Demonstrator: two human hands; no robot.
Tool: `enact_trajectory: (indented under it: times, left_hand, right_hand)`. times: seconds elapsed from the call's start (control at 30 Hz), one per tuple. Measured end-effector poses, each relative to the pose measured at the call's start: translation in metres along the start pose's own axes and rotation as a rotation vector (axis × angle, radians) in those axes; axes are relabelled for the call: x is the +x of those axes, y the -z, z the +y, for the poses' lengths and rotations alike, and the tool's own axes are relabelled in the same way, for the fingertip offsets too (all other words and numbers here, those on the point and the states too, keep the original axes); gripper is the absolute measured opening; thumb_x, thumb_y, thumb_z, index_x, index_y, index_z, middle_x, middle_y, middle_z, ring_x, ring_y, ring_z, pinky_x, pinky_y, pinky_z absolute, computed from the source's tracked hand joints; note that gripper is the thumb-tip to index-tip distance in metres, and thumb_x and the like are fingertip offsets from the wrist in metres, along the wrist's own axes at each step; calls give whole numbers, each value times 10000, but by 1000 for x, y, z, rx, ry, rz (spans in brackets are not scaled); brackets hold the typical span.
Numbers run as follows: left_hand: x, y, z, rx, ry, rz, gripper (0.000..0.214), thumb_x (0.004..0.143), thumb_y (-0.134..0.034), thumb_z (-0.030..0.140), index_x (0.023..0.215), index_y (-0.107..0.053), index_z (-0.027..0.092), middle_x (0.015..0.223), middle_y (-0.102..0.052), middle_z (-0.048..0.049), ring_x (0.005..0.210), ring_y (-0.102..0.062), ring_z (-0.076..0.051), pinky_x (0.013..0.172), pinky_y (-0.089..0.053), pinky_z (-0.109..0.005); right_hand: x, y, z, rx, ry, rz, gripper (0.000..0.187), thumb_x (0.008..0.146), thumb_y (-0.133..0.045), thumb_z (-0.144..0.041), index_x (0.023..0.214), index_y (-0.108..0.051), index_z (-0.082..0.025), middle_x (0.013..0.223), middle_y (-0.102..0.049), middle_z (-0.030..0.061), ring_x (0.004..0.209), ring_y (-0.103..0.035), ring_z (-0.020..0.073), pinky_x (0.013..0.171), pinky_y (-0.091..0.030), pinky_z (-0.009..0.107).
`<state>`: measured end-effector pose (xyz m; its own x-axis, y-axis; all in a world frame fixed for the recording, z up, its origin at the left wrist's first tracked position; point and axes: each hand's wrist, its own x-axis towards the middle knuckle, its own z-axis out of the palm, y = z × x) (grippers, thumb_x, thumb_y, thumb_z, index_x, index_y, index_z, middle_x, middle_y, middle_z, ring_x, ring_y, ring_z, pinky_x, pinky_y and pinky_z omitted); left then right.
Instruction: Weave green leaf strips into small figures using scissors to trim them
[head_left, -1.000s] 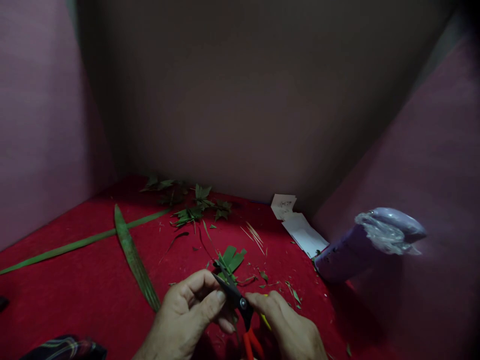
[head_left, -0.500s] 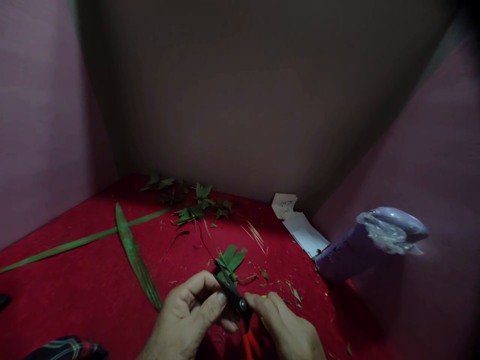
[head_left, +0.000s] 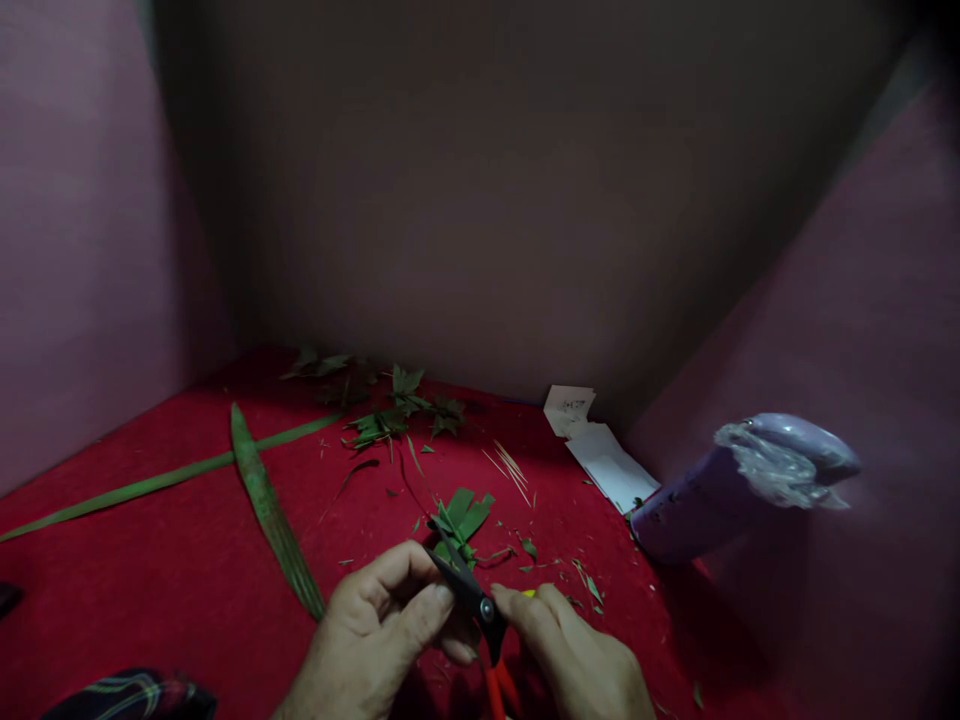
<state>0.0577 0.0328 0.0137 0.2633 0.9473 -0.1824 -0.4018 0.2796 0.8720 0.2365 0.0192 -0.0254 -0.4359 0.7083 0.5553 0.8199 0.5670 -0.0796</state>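
My right hand grips red-handled scissors with black blades that point up and left. The blade tips reach a small folded green leaf piece. My left hand is curled with thumb against fingers right beside the blades, pinching the near end of that leaf piece, though the contact is partly hidden. Both hands hover low over the red cloth.
Two long green leaf strips lie crossed at the left. A pile of cut leaves sits at the back, thin sticks and white paper cards to its right. A purple plastic-wrapped object lies at the right. Walls enclose three sides.
Almost nothing has moved; both hands and the scissors stay at the same spot over the leaf piece, with only a slight shift of view.
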Motion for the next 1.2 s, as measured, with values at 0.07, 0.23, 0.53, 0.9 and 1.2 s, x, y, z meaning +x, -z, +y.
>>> enact_trajectory:
  times: [0.07,0.23,0.53,0.9,1.2]
  left_hand:
    - [0,0,-1,-9,6,5,159,705,-667,301,675,-632,149,605,-635,-18,551,-553,-122,586,-441,-223]
    - [1,0,-1,-3,14,2,156,705,-666,305,698,-639,151,633,-652,-27,568,-570,-132,581,-447,-224]
    - [3,2,0,74,35,34,188,718,-657,321,654,-615,149,565,-637,-12,531,-566,-112,562,-437,-199]
    - [6,2,2,32,42,15,200,728,-646,319,654,-603,138,590,-636,-27,494,-562,-108,510,-445,-208]
    - [7,4,6,113,8,35,198,705,-661,329,665,-607,143,521,-629,-14,471,-564,-109,486,-434,-191]
  right_hand:
    - [-2,-2,0,-21,-10,2,438,904,-284,-462,1034,-601,-190,584,-543,20,381,-533,135,332,-360,201]
    - [-7,-5,2,46,-60,-4,482,903,-249,-489,1095,-572,-188,640,-598,47,433,-568,141,338,-375,196]
    - [1,-3,-6,338,-123,61,427,879,-323,-489,1008,-586,-179,573,-567,10,380,-504,110,339,-355,183]
    - [5,2,-6,672,-398,14,301,784,-530,-377,1024,-478,-202,462,-493,-69,353,-425,98,330,-325,171]
    - [11,7,-6,455,-253,-94,392,751,-505,-531,960,-514,-200,642,-512,-16,412,-450,98,365,-324,191]
